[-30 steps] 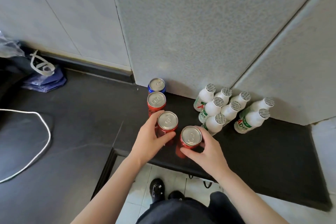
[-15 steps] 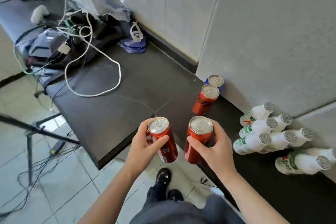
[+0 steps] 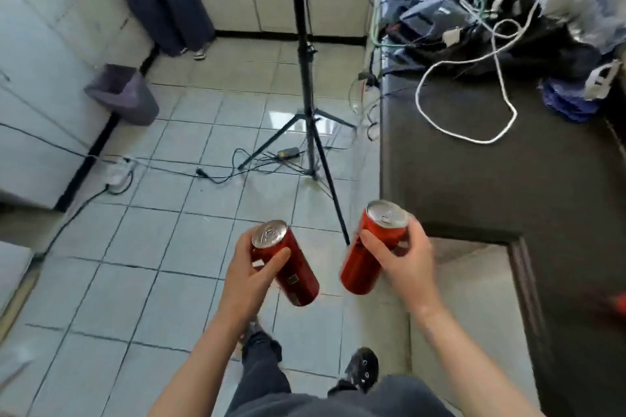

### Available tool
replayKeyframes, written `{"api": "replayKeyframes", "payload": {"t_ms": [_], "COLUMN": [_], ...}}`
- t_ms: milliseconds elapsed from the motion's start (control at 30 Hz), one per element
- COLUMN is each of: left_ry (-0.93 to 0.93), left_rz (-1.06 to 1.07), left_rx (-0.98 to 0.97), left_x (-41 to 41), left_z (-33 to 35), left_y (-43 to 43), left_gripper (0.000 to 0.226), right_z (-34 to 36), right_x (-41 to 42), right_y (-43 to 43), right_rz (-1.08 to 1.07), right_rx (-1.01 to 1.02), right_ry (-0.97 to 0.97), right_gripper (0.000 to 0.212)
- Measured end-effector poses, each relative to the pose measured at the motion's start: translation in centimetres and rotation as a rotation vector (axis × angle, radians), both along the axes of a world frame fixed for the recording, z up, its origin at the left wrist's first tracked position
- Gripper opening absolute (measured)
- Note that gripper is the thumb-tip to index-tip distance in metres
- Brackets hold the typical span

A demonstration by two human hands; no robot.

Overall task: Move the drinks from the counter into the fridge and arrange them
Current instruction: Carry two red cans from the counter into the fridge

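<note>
the person is turning away from the dark counter [image 3: 508, 179], where both cans were standing a second ago. the left hand [image 3: 247, 276] is gripping the left red can [image 3: 286, 262] and the right hand [image 3: 403, 261] is gripping the right red can [image 3: 369, 247], both cans hanging over the tiled floor [image 3: 169, 247]. the carry is seemingly beginning; no fridge is showing clearly.

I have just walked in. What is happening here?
A person stands with a drink in each hand. The left hand grips a red can, and the right hand grips a second red can. Both cans are tilted and held in the air above the tiled floor, beside the dark counter. A tripod stands ahead.
</note>
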State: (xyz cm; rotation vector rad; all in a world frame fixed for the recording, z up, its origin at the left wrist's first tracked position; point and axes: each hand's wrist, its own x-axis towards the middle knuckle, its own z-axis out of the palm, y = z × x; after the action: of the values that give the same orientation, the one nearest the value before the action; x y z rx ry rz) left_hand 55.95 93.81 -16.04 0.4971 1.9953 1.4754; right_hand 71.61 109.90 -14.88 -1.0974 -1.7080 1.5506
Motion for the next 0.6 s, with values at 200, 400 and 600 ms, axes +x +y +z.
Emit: {"api": "replayKeyframes", "payload": {"t_ms": [200, 400, 600], "left_ry": [0.011, 0.106, 0.196], "left_rz": [0.265, 0.501, 0.706], "left_rx": [0.052, 0.090, 0.103], "left_x": [-9.4, -20.7, -29.7], "left_z": [0.1, 1.6, 4.8], "left_y": [-10.0, -22.2, -31.3], "left_gripper": [0.043, 0.040, 0.041], "right_z": [0.6, 1.4, 4.1], "right_x": [-14.4, -30.5, -43.5], "right_y": [-6.8, -16.6, -25.4], "right_rz": [0.253, 0.524, 0.783], "right_rx": [-0.037, 0.011, 0.056], "right_ry": [0.003, 0.024, 0.076], "right_gripper": [0.043, 0.038, 0.046]}}
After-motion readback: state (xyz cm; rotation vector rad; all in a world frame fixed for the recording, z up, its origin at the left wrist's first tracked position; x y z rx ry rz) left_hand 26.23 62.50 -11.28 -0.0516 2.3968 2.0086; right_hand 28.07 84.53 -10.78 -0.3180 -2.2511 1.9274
